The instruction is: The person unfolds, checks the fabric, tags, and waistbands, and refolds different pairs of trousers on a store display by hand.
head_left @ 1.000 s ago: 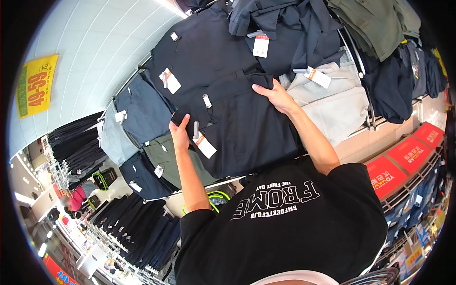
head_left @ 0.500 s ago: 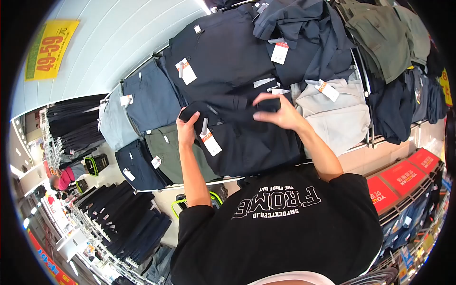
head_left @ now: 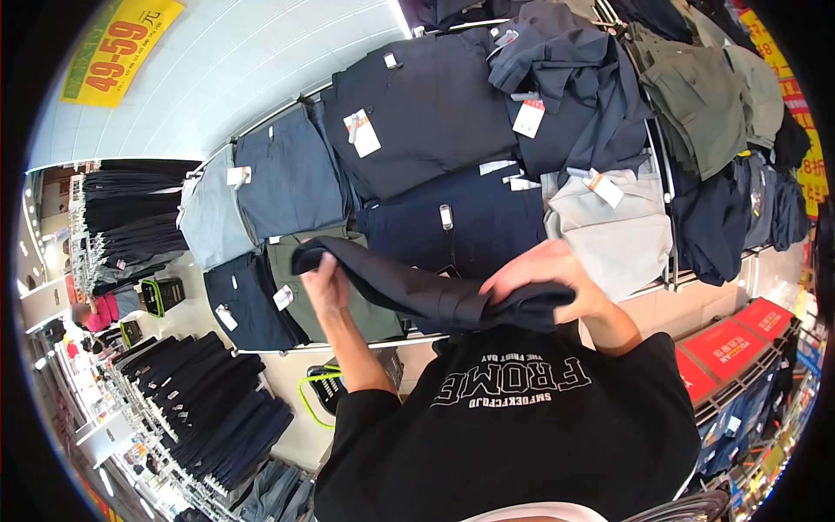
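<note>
Black trousers (head_left: 417, 285) hang between my hands in front of my chest, folded and bunched into a long roll. My left hand (head_left: 325, 285) grips their left end, fingers closed on the cloth. At the right end, my right hand (head_left: 544, 278) has its fingers wrapped over the fabric. Just beyond them, dark navy trousers (head_left: 487, 217) with a white clip lie on the display rack. Above those lie black trousers with a tag (head_left: 426, 104), and light grey trousers (head_left: 609, 230) rest to the right. Green trousers (head_left: 304, 300) are behind my left hand.
Blue-grey trousers (head_left: 291, 178) lie on the rack's left part. Dark trousers hang on a rail (head_left: 196, 404) at lower left. A basket with a green rim (head_left: 326, 391) stands on the floor below. Red signs (head_left: 731, 348) top a rack at right. A person (head_left: 103, 311) is far left.
The black trousers have been lifted off the pile and drawn toward my chest, uncovering the navy pair. My right hand opened, then closed on them again. The view has shifted slightly.
</note>
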### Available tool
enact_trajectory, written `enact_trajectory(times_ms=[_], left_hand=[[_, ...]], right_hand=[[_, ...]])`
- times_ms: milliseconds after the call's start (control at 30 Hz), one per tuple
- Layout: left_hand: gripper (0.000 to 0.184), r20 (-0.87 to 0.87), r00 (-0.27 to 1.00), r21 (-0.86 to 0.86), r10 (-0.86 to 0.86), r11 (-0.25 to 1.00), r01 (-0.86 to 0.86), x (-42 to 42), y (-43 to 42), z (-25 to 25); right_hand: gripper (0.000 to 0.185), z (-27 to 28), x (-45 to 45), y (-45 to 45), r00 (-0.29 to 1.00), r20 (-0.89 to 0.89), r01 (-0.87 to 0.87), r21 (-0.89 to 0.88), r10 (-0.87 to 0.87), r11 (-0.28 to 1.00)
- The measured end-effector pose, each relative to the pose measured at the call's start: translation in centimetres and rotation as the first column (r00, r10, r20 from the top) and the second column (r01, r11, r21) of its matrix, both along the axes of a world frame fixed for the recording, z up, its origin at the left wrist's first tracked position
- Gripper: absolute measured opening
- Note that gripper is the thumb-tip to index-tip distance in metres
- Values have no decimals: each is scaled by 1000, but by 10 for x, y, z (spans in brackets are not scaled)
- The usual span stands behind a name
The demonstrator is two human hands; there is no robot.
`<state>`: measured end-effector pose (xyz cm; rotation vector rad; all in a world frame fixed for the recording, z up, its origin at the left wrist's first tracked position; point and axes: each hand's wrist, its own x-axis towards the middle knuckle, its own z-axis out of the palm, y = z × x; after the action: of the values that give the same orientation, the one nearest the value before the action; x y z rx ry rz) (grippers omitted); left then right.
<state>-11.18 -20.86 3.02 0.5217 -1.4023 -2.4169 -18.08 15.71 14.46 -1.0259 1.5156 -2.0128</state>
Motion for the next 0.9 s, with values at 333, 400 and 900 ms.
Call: enact_trajectory(times_ms=[333,400,900], left_hand=[[61,77,983,-779,169,625,-46,-257,-30,21],[70,199,939,-947,280,303,110,-269,-29,-29],[31,270,913,-801,306,597,37,-160,40,-67]], right_hand=[[80,-90,-281,-42,535,-379,821,443,-755,360],[84,-119,-276,-54,625,-503,724,659,-596,203],[34,-173,-154,-75,535,-417,773,592,-735,227]])
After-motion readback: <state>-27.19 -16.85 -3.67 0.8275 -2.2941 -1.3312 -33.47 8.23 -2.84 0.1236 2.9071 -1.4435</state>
